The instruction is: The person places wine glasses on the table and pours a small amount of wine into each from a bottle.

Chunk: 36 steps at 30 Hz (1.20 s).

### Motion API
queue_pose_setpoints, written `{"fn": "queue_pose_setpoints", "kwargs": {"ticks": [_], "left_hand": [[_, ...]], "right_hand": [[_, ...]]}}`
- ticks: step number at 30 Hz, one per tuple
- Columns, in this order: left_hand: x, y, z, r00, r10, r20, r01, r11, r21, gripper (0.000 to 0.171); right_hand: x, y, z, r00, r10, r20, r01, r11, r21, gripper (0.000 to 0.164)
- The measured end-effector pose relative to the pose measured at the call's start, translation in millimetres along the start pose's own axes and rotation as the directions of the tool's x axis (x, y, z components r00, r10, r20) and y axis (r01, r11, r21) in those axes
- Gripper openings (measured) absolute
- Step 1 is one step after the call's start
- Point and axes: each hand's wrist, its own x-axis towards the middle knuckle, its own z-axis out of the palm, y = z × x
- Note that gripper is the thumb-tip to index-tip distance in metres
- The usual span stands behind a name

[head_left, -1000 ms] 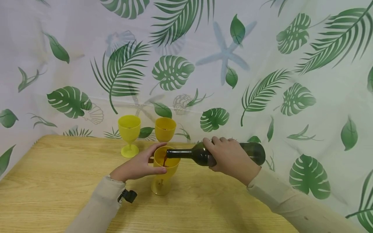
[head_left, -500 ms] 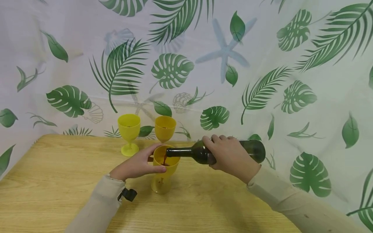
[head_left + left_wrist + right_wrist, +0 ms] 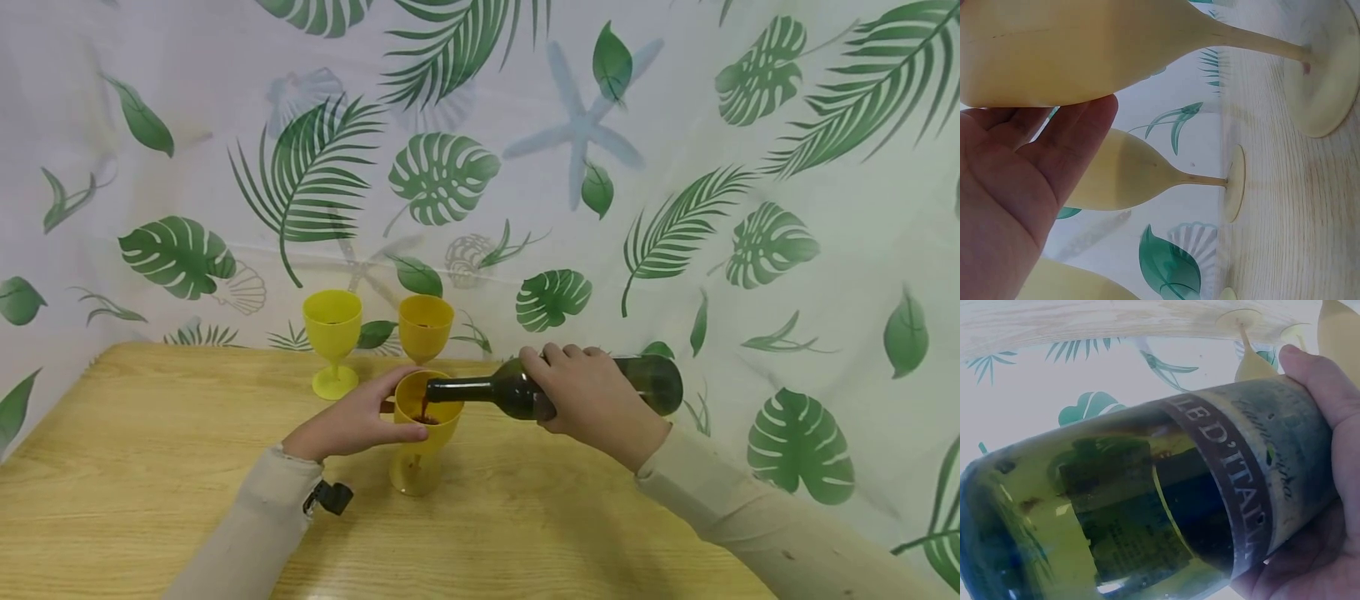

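My right hand (image 3: 596, 400) grips a dark green wine bottle (image 3: 513, 390), tipped nearly level with its neck pointing left. The bottle's mouth is over the rim of an orange-yellow goblet (image 3: 442, 429), and a thin stream of dark red liquid runs down inside it. My left hand (image 3: 356, 421) holds that goblet by the bowl, thumb on the near side and fingers at the far side. The goblet stands upright, its foot (image 3: 1329, 69) on the table. In the right wrist view the labelled bottle body (image 3: 1210, 481) lies across my palm.
A bright yellow goblet (image 3: 332, 329) and an orange-yellow goblet (image 3: 425, 327) stand behind my left hand near the table's back edge, with dark contents just visible. The wooden table (image 3: 150, 467) meets a leaf-printed curtain (image 3: 480, 108) at the back.
Dark liquid shows more plainly inside the near goblet, and the stream continues. Both hands and the bottle stay almost where they were; the whole view has shifted slightly.
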Motion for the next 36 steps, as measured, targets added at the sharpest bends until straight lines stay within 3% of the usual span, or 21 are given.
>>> {"fn": "queue_pose_setpoints", "kwargs": {"ticks": [13,36], "left_hand": [[-1.2,-1.3,0.1,0.999,-0.035,-0.008,0.035,0.999,0.009,0.082],[-1.0,0.2,2.3,1.0,-0.004,-0.003,0.004,1.0,0.019,0.084]], "right_hand": [[2.9,-2.3,0.8,0.999,-0.024,-0.038,0.024,1.0,-0.013,0.071],[1.4,0.4,-1.4,0.998,-0.032,-0.062,0.027,0.997,-0.077,0.077]]}}
